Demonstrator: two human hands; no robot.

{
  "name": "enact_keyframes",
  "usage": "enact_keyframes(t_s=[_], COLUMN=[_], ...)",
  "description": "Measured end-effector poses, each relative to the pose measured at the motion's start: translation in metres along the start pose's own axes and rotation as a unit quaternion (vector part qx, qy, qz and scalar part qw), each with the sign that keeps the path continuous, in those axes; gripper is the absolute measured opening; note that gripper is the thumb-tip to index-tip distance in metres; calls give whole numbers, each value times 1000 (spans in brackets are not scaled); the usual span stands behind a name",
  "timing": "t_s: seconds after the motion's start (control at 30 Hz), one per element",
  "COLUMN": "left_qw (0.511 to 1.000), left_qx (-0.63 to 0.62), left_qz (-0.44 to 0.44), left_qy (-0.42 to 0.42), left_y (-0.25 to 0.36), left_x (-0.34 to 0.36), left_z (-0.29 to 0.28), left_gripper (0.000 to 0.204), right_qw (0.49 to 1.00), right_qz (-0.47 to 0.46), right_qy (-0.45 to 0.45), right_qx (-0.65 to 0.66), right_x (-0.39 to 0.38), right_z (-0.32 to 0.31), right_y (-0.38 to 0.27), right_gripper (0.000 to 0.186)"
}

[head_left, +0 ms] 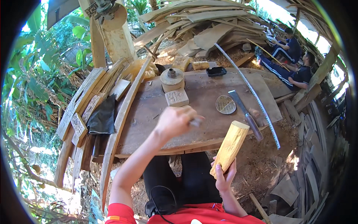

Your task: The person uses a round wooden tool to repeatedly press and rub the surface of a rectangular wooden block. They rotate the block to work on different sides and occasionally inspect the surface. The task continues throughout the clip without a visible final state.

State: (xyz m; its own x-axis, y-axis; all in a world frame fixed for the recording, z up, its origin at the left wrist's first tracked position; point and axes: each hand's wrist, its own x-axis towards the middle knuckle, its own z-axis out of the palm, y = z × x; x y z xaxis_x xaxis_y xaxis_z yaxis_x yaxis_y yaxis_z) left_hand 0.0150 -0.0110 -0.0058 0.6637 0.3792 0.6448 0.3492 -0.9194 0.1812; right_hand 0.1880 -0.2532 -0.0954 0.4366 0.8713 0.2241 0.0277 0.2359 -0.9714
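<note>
Over the near part of the wooden workbench (149,128) my left hand (177,121) is closed, its knuckles up and slightly blurred. A small greyish thing (195,121) shows at its fingers, too unclear to name. My right hand (225,178) grips the lower end of a short yellow wooden log (232,143), held upright and tilted to the right beyond the bench's front edge. Just past my left hand lies a pale wood block (176,98). A big knife (246,115) with a dark handle rests on the bench, beside a round disc (225,104).
Behind the block stands a round wooden piece with a metal top (172,79). A black tray (216,71) sits at the back. A long ruler (253,89) crosses the right side. Planks (82,100) and a dark cloth (101,115) lie left. Two people (300,74) sit far right.
</note>
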Motion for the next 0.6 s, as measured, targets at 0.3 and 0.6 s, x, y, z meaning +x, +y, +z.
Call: enact_keyframes(t_s=[0.3, 0.6], left_qw=[965, 951], left_qx=[-155, -185], left_qz=[97, 57], left_qy=[190, 241], left_y=[41, 36], left_x=[22, 33], left_z=[23, 29], left_gripper=[40, 40], right_qw=[1000, 999], right_qz=[2, 32], right_qy=[5, 3], right_qx=[-4, 33], right_x=[-2, 1], right_z=[-4, -4], right_y=[-4, -8], right_gripper=[49, 50])
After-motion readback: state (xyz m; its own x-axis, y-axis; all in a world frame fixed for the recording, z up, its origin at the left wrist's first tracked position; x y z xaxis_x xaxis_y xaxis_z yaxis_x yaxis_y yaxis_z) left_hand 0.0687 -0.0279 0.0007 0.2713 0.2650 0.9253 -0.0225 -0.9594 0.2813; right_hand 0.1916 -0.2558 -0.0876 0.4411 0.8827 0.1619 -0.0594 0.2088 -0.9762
